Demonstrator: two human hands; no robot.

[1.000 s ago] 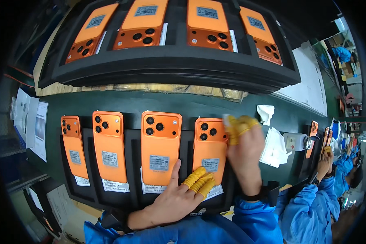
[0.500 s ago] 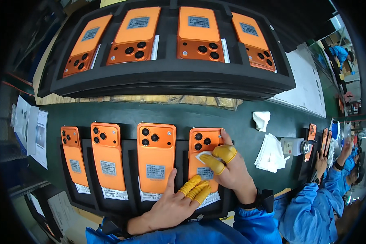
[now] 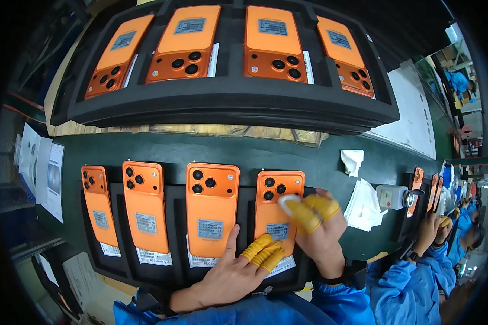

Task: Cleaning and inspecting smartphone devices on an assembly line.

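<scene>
Several orange phones lie backs up, cameras away from me, in a black foam tray (image 3: 172,208). At the rightmost phone (image 3: 267,209) both hands are at work. My right hand (image 3: 322,233), yellow cots on some fingers, pinches a small white wipe (image 3: 289,203) at the phone's right side, just below the cameras; motion blurs it. My left hand (image 3: 222,281) lies over the lower end of that phone, its fingers stretched out, the cotted ones on the phone's lower back. Its bare index finger points up beside the neighbouring phone (image 3: 211,208). Each phone back bears a grey label.
Beyond, a stack of black foam trays (image 3: 233,105) holds more orange phones. Right of my tray lie a crumpled white cloth (image 3: 352,161), folded white cloths (image 3: 363,206) and a squarish pale bottle (image 3: 389,196). A co-worker in blue (image 3: 406,281) handles phones at the right.
My right hand has shifted right and slightly up with the wipe, its index finger leaving the phone's upper right edge. My left hand stays in place. The whole view has shifted slightly.
</scene>
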